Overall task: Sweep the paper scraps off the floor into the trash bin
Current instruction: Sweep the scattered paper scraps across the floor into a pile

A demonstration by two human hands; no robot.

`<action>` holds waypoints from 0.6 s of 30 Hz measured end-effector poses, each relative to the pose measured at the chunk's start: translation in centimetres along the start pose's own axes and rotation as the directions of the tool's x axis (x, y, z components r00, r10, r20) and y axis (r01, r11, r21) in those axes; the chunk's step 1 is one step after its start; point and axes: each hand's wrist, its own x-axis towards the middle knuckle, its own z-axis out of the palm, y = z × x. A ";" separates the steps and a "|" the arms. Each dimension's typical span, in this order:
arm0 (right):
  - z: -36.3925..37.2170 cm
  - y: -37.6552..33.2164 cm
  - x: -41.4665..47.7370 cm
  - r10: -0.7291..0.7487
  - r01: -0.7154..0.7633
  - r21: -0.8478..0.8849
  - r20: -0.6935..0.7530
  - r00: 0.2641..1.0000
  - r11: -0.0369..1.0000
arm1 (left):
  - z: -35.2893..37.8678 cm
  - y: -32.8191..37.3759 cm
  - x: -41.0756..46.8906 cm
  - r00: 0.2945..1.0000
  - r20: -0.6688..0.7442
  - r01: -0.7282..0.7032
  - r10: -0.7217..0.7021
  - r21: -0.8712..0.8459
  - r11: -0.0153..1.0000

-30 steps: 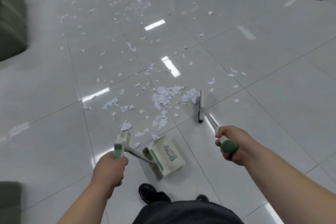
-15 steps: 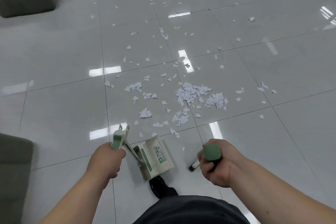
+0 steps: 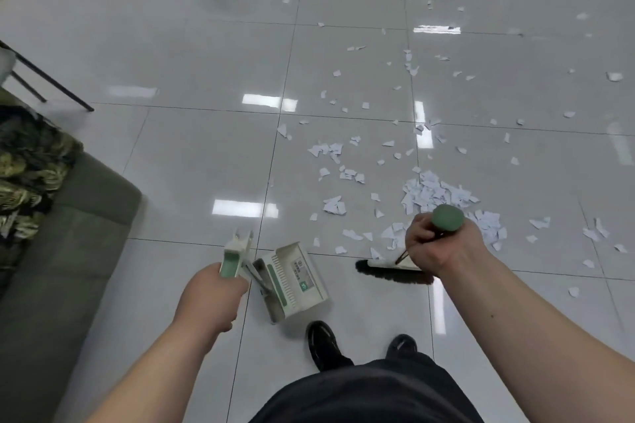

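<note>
the left hand (image 3: 209, 299) is closed in a fist around the pale green grip of the dustpan handle (image 3: 233, 256), fingers fully curled so that none of them stands free; the handle's forked top sticks up above the knuckles. the dustpan (image 3: 292, 282) hangs or rests just beside that hand, tilted, its white ribbed face with a green stripe and a small label turned toward the camera; whether its edge touches the floor (image 3: 171, 62) cannot be told.

the right hand (image 3: 441, 249) is closed around the broom handle just below its rounded green end cap (image 3: 447, 217), fingers wrapped tight with the thumb side up. the thin shaft runs down from the fist to the broom head (image 3: 391, 269), whose dark bristles lie on the glossy white tiled floor, in front of the two black shoes (image 3: 324, 343).

the paper scraps (image 3: 433, 191) lie on the floor, none of them in the dustpan as far as can be seen. the thickest heap is just beyond the right hand, partly hidden behind it, with smaller clusters to its left and loose bits scattered far across the tiles toward the top right. a few pieces lie just beside the broom head.

at the left edge sits a grey-green sofa (image 3: 62, 268) with a camouflage-patterned cloth (image 3: 27, 168) on it, well apart from the scraps.
</note>
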 end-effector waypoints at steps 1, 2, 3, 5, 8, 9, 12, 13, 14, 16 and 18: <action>0.4 -0.2 0.2 -0.018 0.017 0.015 0.014 1.000 1.000 | -0.2 -0.2 0.2 1.000 -0.006 0.010 -0.010 -0.009 1.000; 0.8 -0.3 0.4 -0.031 0.030 0.028 0.027 0.999 0.999 | -0.4 -0.4 0.3 1.000 -0.009 0.017 -0.017 -0.017 1.000; 1.2 -0.4 0.5 -0.042 0.041 0.039 0.037 0.998 0.998 | -0.6 -0.6 0.4 1.000 -0.010 0.023 -0.024 -0.022 0.999; 1.7 -0.6 0.5 -0.061 0.058 0.059 0.046 0.997 0.997 | -1.0 -0.8 0.7 0.999 -0.016 0.035 -0.036 -0.033 0.999; 2.1 -1.0 0.9 -0.078 0.074 0.055 0.080 0.994 0.996 | -1.2 -0.8 1.0 0.999 -0.016 0.049 -0.050 -0.045 0.998; 2.2 -1.2 1.1 -0.081 0.077 0.042 0.094 0.992 0.996 | -1.2 -0.8 1.1 0.998 -0.015 0.052 -0.053 -0.047 0.998; 2.3 -2.3 2.2 -0.094 0.095 -0.001 0.122 0.988 0.995 | -0.9 -0.7 1.0 0.999 -0.008 0.051 -0.052 -0.058 0.997; 2.4 -2.7 2.5 -0.101 0.104 -0.020 0.122 0.987 0.994 | -0.8 -0.6 1.0 0.999 -0.005 0.050 -0.050 -0.060 0.997; 2.5 -3.0 2.6 -0.104 0.110 -0.043 0.120 0.987 0.993 | -0.7 -0.6 1.0 0.999 -0.004 0.049 -0.050 -0.059 0.997; 2.8 -3.5 2.7 -0.093 0.105 -0.100 0.123 0.988 0.989 | -0.6 -0.4 1.2 0.999 -0.003 0.051 -0.052 -0.061 0.997; 2.9 -3.3 1.9 -0.047 0.072 -0.172 0.146 0.988 0.982 | -0.4 -0.2 1.4 0.998 -0.006 0.057 -0.057 -0.054 0.997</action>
